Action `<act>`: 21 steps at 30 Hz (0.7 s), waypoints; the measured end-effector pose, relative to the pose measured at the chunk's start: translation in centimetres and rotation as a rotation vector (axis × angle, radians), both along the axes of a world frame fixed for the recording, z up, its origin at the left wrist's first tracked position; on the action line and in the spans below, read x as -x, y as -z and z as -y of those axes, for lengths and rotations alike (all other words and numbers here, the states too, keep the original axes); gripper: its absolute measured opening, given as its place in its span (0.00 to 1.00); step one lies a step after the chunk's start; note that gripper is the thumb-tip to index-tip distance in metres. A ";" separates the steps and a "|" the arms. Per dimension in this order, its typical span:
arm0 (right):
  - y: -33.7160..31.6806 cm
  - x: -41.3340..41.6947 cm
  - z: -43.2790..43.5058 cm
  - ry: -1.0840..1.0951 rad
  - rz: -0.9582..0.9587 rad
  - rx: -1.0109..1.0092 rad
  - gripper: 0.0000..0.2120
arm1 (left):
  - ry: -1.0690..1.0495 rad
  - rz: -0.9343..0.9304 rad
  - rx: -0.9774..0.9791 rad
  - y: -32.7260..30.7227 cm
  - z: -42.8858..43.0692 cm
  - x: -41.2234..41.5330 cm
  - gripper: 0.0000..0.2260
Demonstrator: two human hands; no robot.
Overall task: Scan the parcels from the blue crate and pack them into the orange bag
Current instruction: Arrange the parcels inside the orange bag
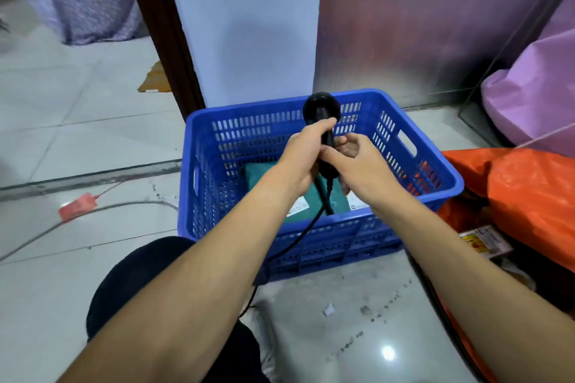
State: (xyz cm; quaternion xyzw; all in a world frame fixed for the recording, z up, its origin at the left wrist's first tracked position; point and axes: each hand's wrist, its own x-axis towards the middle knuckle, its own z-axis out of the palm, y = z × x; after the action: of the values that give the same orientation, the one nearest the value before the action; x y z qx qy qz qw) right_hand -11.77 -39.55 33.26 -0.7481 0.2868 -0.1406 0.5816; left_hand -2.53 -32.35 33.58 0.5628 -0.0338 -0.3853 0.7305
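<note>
Fingers of our left hand (303, 155) and right hand (361, 162) gripped the scanner (319, 109) above the blue crate (342, 239), readying it for the parcels (264, 174).

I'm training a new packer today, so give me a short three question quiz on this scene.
1. True or false: the barcode scanner lies inside the blue crate.
2. The orange bag sits on which side of the crate? A left, B right, C behind.
3. Fill in: the parcel showing in the crate is coloured ____.
Key: 1 false, the left hand and right hand hold the barcode scanner above the crate; 2 B; 3 green.
</note>
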 end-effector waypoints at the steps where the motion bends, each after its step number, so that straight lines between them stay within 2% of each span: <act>1: 0.2 -1.1 -0.1 -0.019 -0.012 -0.020 0.25 | -0.017 0.039 -0.059 0.4 -0.6 -0.9 0.15; 3: 1.2 -3.0 0.0 -0.033 -0.039 -0.019 0.24 | -0.025 0.129 -0.194 1.4 -1.3 -2.6 0.20; 4: 2.1 -4.1 0.1 -0.036 -0.061 0.014 0.23 | -0.027 0.159 -0.237 2.0 -1.6 -3.4 0.20; 7: 5.1 -6.2 -0.1 -0.086 -0.174 0.215 0.24 | 0.027 0.213 -0.342 4.5 -2.3 -5.3 0.13; 9: 7.4 -7.5 -0.4 -0.127 -0.267 0.316 0.21 | 0.089 0.258 -0.464 6.5 -2.5 -6.2 0.11; 13: 11.2 -9.7 -1.3 -0.167 -0.415 0.415 0.21 | 0.204 0.198 -0.633 9.8 -2.5 -7.8 0.10; 16: 14.1 -11.3 -1.6 -0.217 -0.502 0.443 0.19 | 0.195 0.167 -0.710 12.5 -2.2 -8.8 0.10; 21: 17.3 -13.3 -1.0 -0.230 -0.590 0.433 0.26 | 0.105 0.038 -0.670 16.9 -1.9 -10.3 0.09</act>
State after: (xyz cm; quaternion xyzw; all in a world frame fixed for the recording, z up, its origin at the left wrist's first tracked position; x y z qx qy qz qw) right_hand 1.49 -38.58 15.93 -0.8893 0.3197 0.0898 0.3145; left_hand 7.77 -30.48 16.64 0.7763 0.0522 -0.4014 0.4833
